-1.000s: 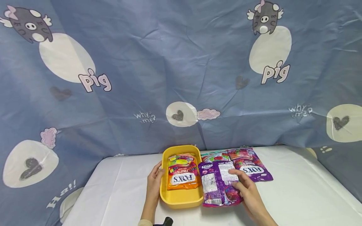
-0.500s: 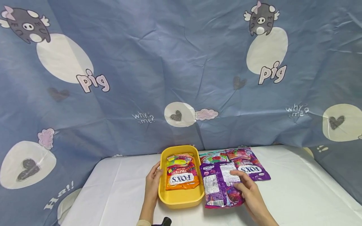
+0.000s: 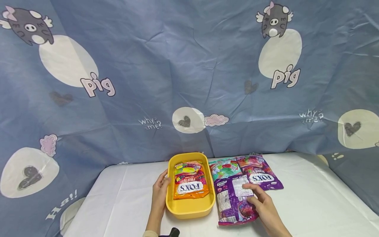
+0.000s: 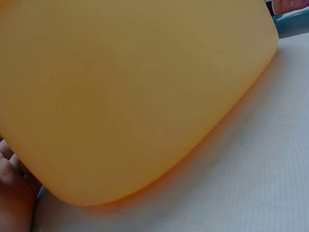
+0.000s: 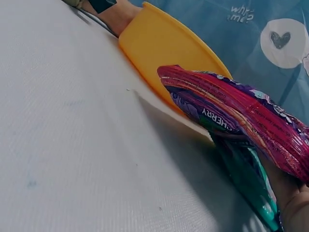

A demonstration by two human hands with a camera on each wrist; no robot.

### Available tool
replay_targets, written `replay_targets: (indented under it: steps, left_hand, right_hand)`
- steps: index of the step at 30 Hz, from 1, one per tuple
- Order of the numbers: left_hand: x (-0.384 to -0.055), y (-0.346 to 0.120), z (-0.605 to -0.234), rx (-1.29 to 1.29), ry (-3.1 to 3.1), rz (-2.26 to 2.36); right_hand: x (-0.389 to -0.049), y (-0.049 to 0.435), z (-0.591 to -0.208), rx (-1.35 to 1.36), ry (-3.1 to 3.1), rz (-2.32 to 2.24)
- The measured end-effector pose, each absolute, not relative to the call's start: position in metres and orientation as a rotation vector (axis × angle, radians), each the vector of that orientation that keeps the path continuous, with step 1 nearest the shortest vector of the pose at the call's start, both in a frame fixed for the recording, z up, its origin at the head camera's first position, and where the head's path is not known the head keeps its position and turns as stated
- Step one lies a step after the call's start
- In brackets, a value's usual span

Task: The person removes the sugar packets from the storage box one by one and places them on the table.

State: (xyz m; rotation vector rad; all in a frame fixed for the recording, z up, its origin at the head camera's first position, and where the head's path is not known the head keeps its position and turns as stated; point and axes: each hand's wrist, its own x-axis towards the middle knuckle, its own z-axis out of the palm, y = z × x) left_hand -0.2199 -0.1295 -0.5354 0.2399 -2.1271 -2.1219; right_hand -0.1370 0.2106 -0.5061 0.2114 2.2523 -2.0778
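In the head view my left hand (image 3: 160, 191) holds the left side of a yellow plastic tub (image 3: 189, 210), its thumb at the rim. The tub's outer wall (image 4: 135, 96) fills most of the left wrist view. Inside it lies an orange bag of Fox's fruit candy (image 3: 190, 181). My right hand (image 3: 262, 204) pinches the right side of a purple candy bag (image 3: 234, 200), back label up. The right wrist view shows this bag's magenta edge (image 5: 241, 106) raised over the cloth, with a shadow below.
Behind the held bag lie a green candy bag (image 3: 225, 168) and a purple Fox's berries bag (image 3: 260, 172), side by side on the white cloth (image 3: 127, 197). A blue pig-print curtain (image 3: 142, 82) hangs at the back. Something black (image 3: 174, 232) shows at the bottom edge.
My right hand has moved the purple bag slightly right and toward me, away from the tub's rim, uncovering more of the green bag. The left hand stays on the tub.
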Motion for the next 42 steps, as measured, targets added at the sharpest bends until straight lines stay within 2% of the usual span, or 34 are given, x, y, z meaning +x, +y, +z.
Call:
replay_targets:
  steps: [13,24,35,42]
  left_hand:
    - [-0.22,-0.13,-0.535,0.253,-2.134,-2.121]
    - [-0.22,-0.131,-0.534,0.244,-2.12,-2.136]
    - [-0.222,-0.129,-0.538,0.275,-2.116,-2.127]
    - [-0.222,-0.131,-0.535,0.257,-2.143,-2.134]
  right_hand:
    - [-0.136,0.212,-0.515,0.273,2.244,-2.081]
    - [-0.129,0.219,-0.53,0.217,2.403,-1.936]
    - [-0.121,0.227,-0.542,-0.094,2.735,-1.635]
    - [-0.119,0.224,-0.553,-0.272,2.938,-1.705]
